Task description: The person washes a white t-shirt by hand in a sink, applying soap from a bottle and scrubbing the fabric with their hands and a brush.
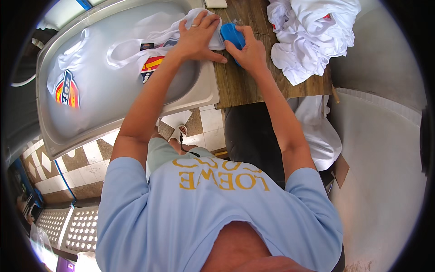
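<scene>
While draped from water-filled sink point(209, 81) onto wooden bench point(238, 90), one white printed shirt point(166, 37), long axis slanting away rightward; left hand point(197, 40) spread flat on top. One blue scrubbing brush point(232, 34), clasped in right hand point(251, 52) at shirt's bench end, long axis roughly fore-and-aft. Hands apart but near.

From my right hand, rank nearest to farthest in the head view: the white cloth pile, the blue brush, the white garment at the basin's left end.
1. Blue brush: held in your right hand.
2. White cloth pile: right, on the wooden surface.
3. White garment: far left, in the basin.
</scene>
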{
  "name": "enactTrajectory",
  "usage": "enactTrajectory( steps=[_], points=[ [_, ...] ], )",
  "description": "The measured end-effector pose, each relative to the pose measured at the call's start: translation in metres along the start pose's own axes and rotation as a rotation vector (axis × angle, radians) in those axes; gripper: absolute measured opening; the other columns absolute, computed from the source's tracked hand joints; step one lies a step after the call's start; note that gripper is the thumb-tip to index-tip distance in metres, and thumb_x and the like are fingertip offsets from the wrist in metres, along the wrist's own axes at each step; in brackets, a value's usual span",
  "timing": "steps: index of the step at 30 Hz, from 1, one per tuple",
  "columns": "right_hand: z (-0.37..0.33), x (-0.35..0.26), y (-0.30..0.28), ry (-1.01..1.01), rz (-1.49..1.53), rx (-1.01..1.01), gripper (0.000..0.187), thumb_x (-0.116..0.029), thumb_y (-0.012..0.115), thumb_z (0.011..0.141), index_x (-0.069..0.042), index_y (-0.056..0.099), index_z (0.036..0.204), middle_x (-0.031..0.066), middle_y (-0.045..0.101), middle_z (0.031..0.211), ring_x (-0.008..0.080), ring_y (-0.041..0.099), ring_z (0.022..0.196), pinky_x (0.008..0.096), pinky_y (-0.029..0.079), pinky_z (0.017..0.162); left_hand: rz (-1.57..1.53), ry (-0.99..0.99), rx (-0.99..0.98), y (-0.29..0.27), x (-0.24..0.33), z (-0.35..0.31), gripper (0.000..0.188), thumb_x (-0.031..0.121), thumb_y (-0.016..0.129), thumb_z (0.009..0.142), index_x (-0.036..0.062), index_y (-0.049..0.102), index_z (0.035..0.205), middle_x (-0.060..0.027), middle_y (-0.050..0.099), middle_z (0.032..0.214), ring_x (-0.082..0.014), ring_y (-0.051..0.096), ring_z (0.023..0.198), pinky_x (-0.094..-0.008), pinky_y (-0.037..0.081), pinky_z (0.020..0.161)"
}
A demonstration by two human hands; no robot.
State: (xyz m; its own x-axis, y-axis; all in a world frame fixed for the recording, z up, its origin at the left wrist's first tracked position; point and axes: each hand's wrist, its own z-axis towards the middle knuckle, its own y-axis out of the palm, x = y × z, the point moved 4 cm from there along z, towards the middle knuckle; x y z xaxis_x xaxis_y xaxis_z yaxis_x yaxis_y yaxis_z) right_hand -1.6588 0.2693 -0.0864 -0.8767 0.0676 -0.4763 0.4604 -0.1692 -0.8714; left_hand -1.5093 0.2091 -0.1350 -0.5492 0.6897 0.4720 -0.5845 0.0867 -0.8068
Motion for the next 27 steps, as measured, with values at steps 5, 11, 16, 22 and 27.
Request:
enactTrajectory(
  steps=[5,11,16,22,27],
  points=[
    [0.001,0.004,0.000,-0.053,0.024,0.051,0.052,-0.043,0.068,0.074,-0.015,0.053,0.114,0.0142,0.065,0.071,0.0375,0.065,0.071,0.0457,0.051,0.066,-0.242,0.051,0.100,0.014,-0.019,0.005,0.076,0.048,0.071,0.067,0.0109,0.051,0.130,-0.0030,0.041,0.140,-0.0252,0.026,0.138,-0.0661,0.019,0.099],
    [0.000,0.007,0.000,-0.036,0.060,0.054,0.053,-0.041,0.070,0.072,-0.013,0.053,0.114,0.0179,0.067,0.079,0.0378,0.065,0.075,0.0448,0.051,0.066,0.027,-0.117,0.168,0.000,0.002,-0.003,0.064,0.040,0.069,0.069,0.0193,0.054,0.128,-0.0008,0.042,0.140,-0.0246,0.027,0.138,-0.0667,0.018,0.100],
    [0.006,0.016,-0.001,-0.024,0.317,0.105,0.053,-0.040,0.072,0.071,-0.012,0.054,0.111,0.0153,0.065,0.073,0.0331,0.064,0.064,0.0397,0.049,0.059,0.067,-0.195,0.091,-0.005,0.001,0.000,0.069,0.045,0.070,0.065,0.0233,0.054,0.128,0.0008,0.042,0.140,-0.0245,0.026,0.138,-0.0696,0.018,0.098],
    [-0.006,-0.002,-0.004,-0.018,0.237,0.076,0.052,-0.039,0.072,0.071,-0.011,0.055,0.110,0.0150,0.065,0.070,0.0336,0.064,0.062,0.0393,0.049,0.058,0.057,-0.194,0.067,-0.002,0.000,-0.003,0.071,0.047,0.069,0.067,0.0227,0.051,0.131,0.0010,0.041,0.141,-0.0242,0.025,0.139,-0.0701,0.018,0.098],
    [0.011,-0.013,0.000,-0.023,0.067,-0.002,0.051,-0.042,0.068,0.073,-0.013,0.055,0.113,0.0168,0.067,0.080,0.0372,0.066,0.075,0.0438,0.051,0.066,0.019,-0.213,0.088,-0.002,0.001,-0.003,0.079,0.046,0.070,0.066,0.0158,0.045,0.134,-0.0002,0.041,0.142,-0.0241,0.025,0.140,-0.0694,0.019,0.099]
  ],
)
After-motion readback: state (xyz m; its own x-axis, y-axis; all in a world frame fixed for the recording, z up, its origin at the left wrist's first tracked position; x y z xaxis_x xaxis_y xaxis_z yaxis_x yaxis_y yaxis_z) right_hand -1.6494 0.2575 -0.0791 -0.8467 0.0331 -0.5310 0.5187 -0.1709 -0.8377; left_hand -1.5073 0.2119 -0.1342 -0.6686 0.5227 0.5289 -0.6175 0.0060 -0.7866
